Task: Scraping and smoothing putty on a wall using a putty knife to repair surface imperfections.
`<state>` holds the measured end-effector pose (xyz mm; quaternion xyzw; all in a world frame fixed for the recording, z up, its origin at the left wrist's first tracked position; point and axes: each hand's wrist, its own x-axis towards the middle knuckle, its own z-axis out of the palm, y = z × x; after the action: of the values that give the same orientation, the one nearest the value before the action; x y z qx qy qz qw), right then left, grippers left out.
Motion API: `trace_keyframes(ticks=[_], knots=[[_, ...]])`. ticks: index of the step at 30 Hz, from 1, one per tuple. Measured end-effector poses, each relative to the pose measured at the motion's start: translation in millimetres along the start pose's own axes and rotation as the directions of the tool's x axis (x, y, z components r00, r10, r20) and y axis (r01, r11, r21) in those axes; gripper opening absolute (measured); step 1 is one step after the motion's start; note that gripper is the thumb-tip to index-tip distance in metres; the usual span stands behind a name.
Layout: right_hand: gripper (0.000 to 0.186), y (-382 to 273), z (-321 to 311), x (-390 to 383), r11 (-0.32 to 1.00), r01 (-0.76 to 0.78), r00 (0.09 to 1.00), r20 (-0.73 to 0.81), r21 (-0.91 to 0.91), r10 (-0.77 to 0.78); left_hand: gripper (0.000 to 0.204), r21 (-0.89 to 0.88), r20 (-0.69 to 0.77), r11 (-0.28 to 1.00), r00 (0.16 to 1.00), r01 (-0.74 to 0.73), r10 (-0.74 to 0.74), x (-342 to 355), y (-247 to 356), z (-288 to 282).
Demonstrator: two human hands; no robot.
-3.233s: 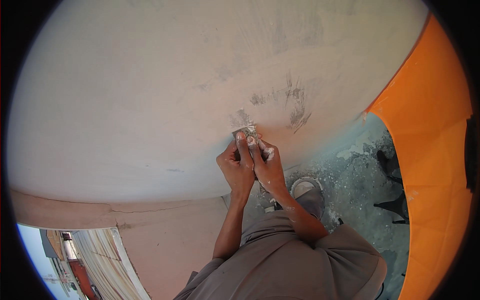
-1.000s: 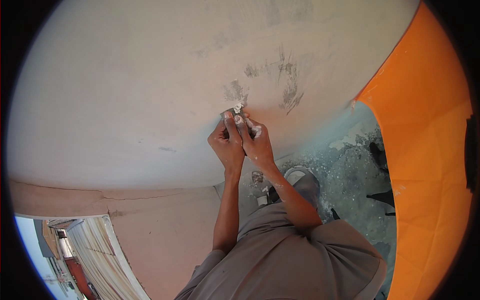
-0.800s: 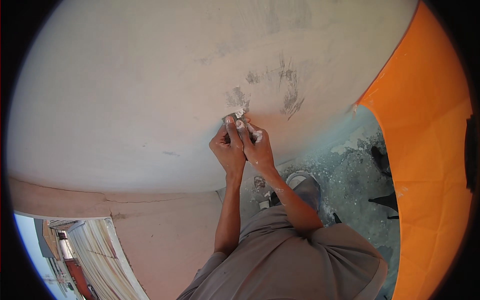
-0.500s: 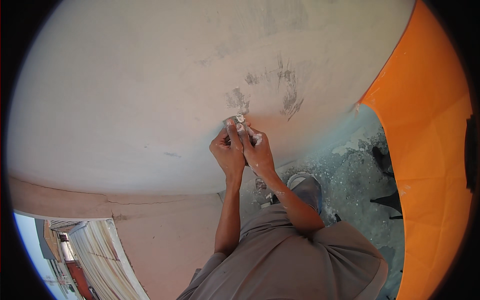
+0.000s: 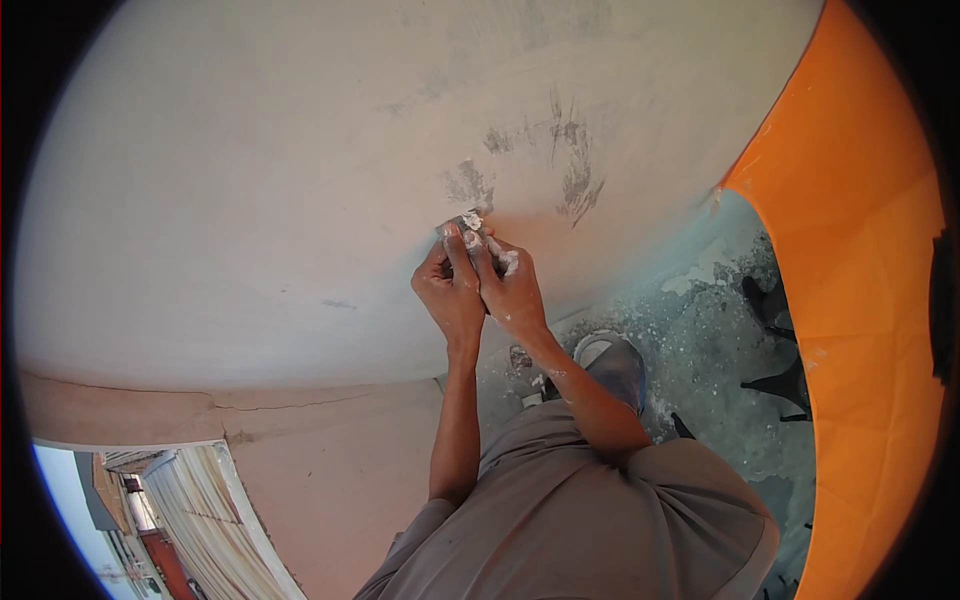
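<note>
Both my hands are together in front of a pale wall. My left hand and my right hand are closed, side by side, on a small putty knife. A bit of its grey blade shows past the fingertips, with a lump of white putty on it. The palms hide most of the tool. White smears cover several fingers, mostly on the right hand. The blade is at the lower edge of a dark grey patch on the wall; whether it touches is unclear.
More dark scuffs mark the wall to the upper right. An orange sheet hangs at the right, beside black chair legs on a white-spattered floor. A cracked pinkish wall and a window opening with a cream curtain lie lower left.
The whole view has shifted slightly, so the wall marks sit a little higher. My hands with the putty knife have moved very little against the wall, and both keep their grip.
</note>
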<state>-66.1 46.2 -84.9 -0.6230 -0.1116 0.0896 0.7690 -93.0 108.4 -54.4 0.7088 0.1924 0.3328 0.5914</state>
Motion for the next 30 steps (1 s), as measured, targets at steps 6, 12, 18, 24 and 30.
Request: trace_keyframes(ticks=[6,12,18,24,30], knots=[[0.041,-4,0,1,0.999,-0.03,0.999,0.02,-0.026,0.031,0.043,-0.003,-0.03,1.0,0.999,-0.022,0.022,-2,-4,3],[0.042,-6,-2,2,0.996,-0.089,0.995,0.053,-0.023,0.09,0.043,-0.018,-0.034,0.999,0.999,-0.036,0.035,2,6,5],[0.039,3,1,1,1.0,0.004,1.0,0.029,-0.019,-0.004,0.042,0.015,-0.032,0.997,0.997,-0.07,0.071,2,-14,-2],[0.039,-9,-1,5,1.0,-0.028,0.998,0.061,-0.01,0.029,0.043,0.004,-0.003,0.999,0.999,-0.051,0.051,5,5,3],[0.043,-19,4,-1,0.996,-0.085,0.996,0.012,0.036,0.084,0.043,0.022,0.008,1.0,1.0,-0.006,0.006,4,16,0]])
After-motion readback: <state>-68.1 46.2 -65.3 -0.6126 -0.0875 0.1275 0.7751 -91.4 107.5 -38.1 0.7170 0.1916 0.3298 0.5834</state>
